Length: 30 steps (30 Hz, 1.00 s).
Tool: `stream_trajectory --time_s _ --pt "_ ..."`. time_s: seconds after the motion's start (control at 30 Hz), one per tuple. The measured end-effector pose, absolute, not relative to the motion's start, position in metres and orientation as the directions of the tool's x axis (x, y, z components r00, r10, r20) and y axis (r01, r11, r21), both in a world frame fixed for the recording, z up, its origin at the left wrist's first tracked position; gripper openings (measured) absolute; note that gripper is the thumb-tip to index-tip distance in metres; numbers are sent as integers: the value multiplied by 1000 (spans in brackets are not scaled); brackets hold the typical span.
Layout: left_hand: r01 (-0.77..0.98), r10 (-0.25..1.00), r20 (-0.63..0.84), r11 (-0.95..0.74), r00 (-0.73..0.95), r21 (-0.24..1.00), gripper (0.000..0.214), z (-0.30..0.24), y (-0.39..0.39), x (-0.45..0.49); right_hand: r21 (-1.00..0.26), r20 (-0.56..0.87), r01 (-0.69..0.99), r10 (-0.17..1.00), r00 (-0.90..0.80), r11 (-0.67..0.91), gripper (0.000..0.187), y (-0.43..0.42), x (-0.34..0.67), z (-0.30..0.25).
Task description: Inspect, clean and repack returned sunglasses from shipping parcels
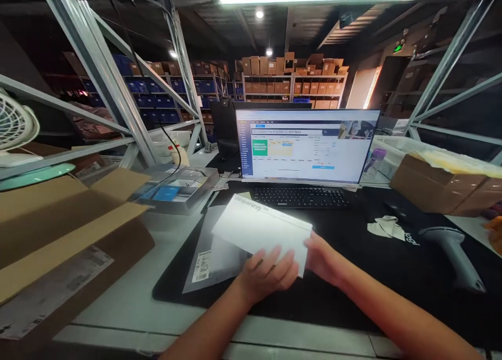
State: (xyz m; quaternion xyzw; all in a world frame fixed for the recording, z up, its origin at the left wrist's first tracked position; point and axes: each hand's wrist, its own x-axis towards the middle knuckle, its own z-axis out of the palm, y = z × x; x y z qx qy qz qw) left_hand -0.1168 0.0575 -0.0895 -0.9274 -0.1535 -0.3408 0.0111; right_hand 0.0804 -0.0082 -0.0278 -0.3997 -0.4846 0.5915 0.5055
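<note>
A flat white box [261,221] with dark lettering along its far edge is held tilted above the black desk mat [345,276]. My left hand [270,271] has its fingers curled over the box's near side. At the right end, my right hand [323,258] grips the box's edge, its fingers partly hidden behind it. Beneath the box lies a clear plastic bag [196,250] with a white barcode label near its lower left corner.
A monitor [306,150] and black keyboard [301,197] stand beyond the mat. An open cardboard box [66,234] is at left, beside a grey tray [180,190]. On the right lie a barcode scanner [451,255], crumpled paper [387,227] and a carton [435,184].
</note>
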Motion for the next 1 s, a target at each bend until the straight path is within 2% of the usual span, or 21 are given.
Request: stream_trajectory --time_s 0.07,0.13,0.2,0.23,0.3,0.33,0.37,0.4,0.43,0.5,0.57,0.7,0.77,0.87,1.0 --pt "298 283 621 -951 730 84 30 -87 58 -113 -956 4 -289 986 -168 -45 67 -2 82 -24" --pt "315 296 620 -945 727 82 31 -84 61 -112 -945 55 -326 994 -91 22 65 7 91 -24" --pt "376 350 682 -919 642 117 40 -79 68 -115 -948 184 -262 983 1 178 76 18 107 -27" --pt "419 396 737 -892 548 168 58 -76 73 -117 -945 262 -196 965 20 261 83 22 117 -28" --pt "438 526 801 -816 287 379 107 -70 84 -124 -920 389 -62 921 -10 388 96 25 139 -30" --pt "372 606 779 -769 164 520 123 -67 90 -128 -906 423 -20 905 -43 422 98 23 149 -32" --pt "254 699 709 -705 94 662 129 -64 95 -132 -898 438 5 896 -74 440 97 18 157 -34" --pt "103 789 605 -614 106 782 128 -63 100 -135 -892 447 21 889 -96 451 95 12 163 -37" --pt "-39 845 498 -500 195 865 127 -62 104 -137 -889 450 36 886 -117 456 93 4 167 -41" --pt "-166 813 322 -276 485 947 133 -62 108 -140 -887 445 72 885 -140 457 92 -13 171 -51" --pt "-105 681 195 -172 706 980 142 -64 107 -141 -888 436 95 889 -143 450 93 -26 171 -62" --pt "15 563 135 -253 815 967 160 -66 98 -144 -911 401 55 909 -116 409 95 -32 175 -74" --pt "83 580 126 -321 804 944 161 -66 94 -143 -929 363 21 923 -126 369 101 -28 181 -74" --pt "169 702 130 -339 700 926 140 -70 89 -136 -950 304 29 943 -139 311 109 -20 191 -68" --pt "95 778 274 -392 565 915 122 -79 88 -129 -970 242 22 969 -47 243 95 -14 198 -60"
